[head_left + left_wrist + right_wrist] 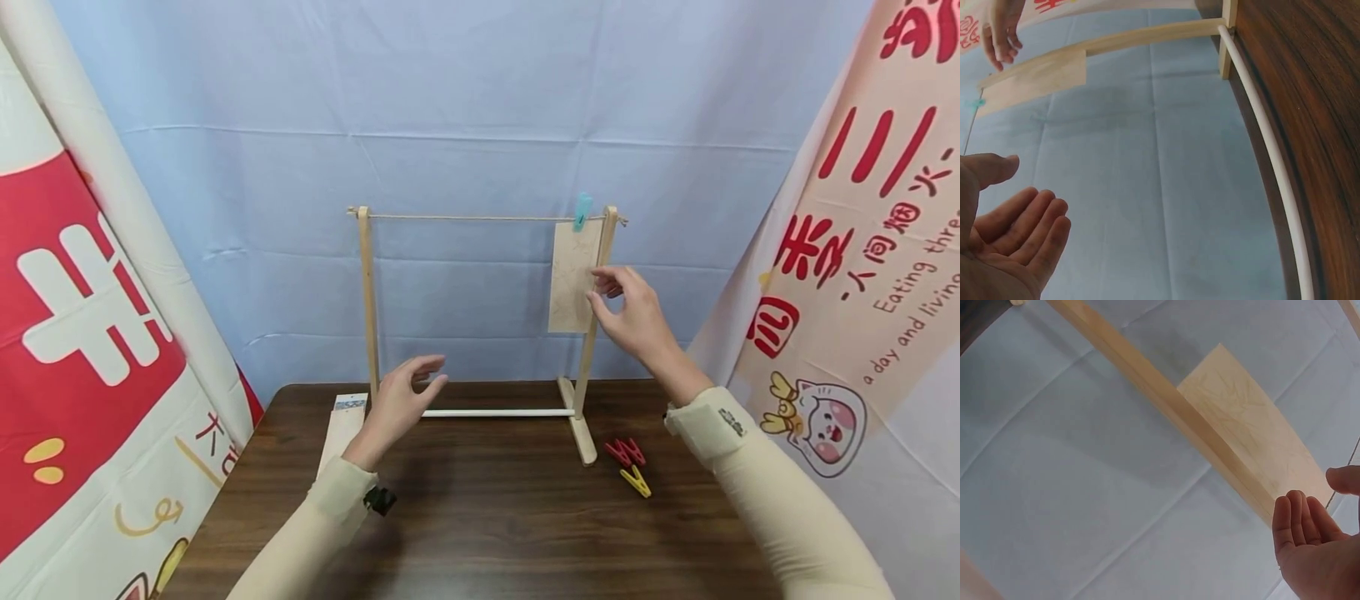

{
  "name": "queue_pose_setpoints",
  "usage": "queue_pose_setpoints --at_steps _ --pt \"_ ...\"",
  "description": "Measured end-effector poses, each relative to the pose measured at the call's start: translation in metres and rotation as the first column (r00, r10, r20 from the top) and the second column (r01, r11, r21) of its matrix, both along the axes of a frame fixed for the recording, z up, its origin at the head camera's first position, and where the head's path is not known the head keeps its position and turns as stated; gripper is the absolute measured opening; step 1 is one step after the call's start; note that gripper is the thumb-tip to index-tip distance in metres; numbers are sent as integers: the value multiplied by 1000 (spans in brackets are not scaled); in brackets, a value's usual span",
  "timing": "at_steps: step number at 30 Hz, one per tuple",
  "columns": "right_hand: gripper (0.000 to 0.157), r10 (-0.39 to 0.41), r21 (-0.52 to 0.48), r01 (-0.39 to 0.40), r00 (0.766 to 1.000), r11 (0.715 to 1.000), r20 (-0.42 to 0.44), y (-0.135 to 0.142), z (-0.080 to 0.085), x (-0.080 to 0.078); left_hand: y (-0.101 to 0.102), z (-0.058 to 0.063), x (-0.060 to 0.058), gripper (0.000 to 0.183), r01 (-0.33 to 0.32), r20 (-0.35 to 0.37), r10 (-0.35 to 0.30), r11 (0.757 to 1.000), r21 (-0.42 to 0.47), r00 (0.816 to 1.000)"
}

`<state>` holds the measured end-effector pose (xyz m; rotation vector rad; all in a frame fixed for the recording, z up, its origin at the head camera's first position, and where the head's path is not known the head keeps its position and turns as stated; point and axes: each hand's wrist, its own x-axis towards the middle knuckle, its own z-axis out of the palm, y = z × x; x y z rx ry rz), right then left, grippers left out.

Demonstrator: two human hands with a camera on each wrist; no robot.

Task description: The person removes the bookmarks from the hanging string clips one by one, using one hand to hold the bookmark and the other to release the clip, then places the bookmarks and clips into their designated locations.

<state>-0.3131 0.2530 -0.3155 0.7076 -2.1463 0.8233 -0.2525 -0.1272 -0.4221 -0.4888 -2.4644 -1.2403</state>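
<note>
A beige sheet of paper (572, 283) with faint markings hangs from the string (465, 218) of a wooden frame, held at its top by a light blue clothespin (582, 212). My right hand (633, 312) is beside the sheet's right edge and the frame's right post, fingers loosely bent and nothing between them. In the right wrist view its fingers (1297, 519) overlap the post near the sheet's upper end. My left hand (401, 404) hovers before the lower left of the frame, thumb apart from the fingers and the palm bare, as the left wrist view shows.
Two red clothespins (625, 452) and a yellow clothespin (636, 481) lie on the dark wooden table (480, 517), right of the frame's foot (577, 425). More paper sheets (341, 429) lie at the left, partly behind my left hand. A white rod (498, 412) joins the posts low down.
</note>
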Motion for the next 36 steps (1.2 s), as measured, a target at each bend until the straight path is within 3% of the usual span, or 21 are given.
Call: queue_pose_setpoints --at_steps 10,22,36 --pt "32 13 8 -13 1000 1000 -27 -2 12 -2 15 7 -6 39 11 -3 -11 999 -30 1000" --pt "32 25 17 -23 997 1000 -76 0 27 -10 34 11 -18 37 77 -40 -77 997 14 996" --pt "29 18 -7 -19 993 1000 -115 4 48 -14 56 24 -28 38 95 -38 -95 995 2 995"
